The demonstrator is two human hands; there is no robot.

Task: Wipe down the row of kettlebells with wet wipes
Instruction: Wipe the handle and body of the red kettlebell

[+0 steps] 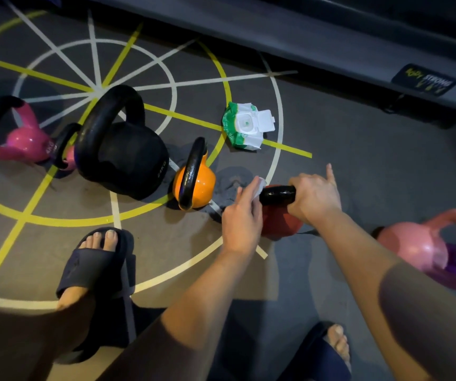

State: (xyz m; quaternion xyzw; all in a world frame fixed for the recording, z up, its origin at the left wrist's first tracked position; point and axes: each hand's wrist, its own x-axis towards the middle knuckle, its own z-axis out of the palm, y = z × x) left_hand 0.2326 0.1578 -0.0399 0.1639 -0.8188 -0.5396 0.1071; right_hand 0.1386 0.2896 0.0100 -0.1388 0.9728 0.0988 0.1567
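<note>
Counted six kettlebells for certain. Left of the left hand (pixel 242 218), four: magenta kettlebell (pixel 26 141), small pink kettlebell (pixel 70 156), black kettlebell (pixel 128 158), orange kettlebell (pixel 202 185). Under both hands, one: red kettlebell (pixel 279 224). Right of the right hand (pixel 314 196), one: pale pink kettlebell (pixel 416 246), plus one purple shape (pixel 455 261), kind unclear. Beyond the hands, one wipes pack (pixel 244 125). Under the left fingers, one wipe (pixel 261 185).

Bright kettlebells on a grey floor (pixel 358 166) marked with yellow and white rings and spokes.
From the floor's left edge: a magenta kettlebell (pixel 26 141) with a black handle, an all-black kettlebell (pixel 130 158), an orange kettlebell (pixel 202 185) and a red kettlebell (pixel 279 221), both black-handled, then a pale pink kettlebell (pixel 419 243) and a purple kettlebell (pixel 455 259). The wipes pack (pixel 246 126) is green and white, the wipe (pixel 260 185) white, the sandal (pixel 92 265) dark navy.
</note>
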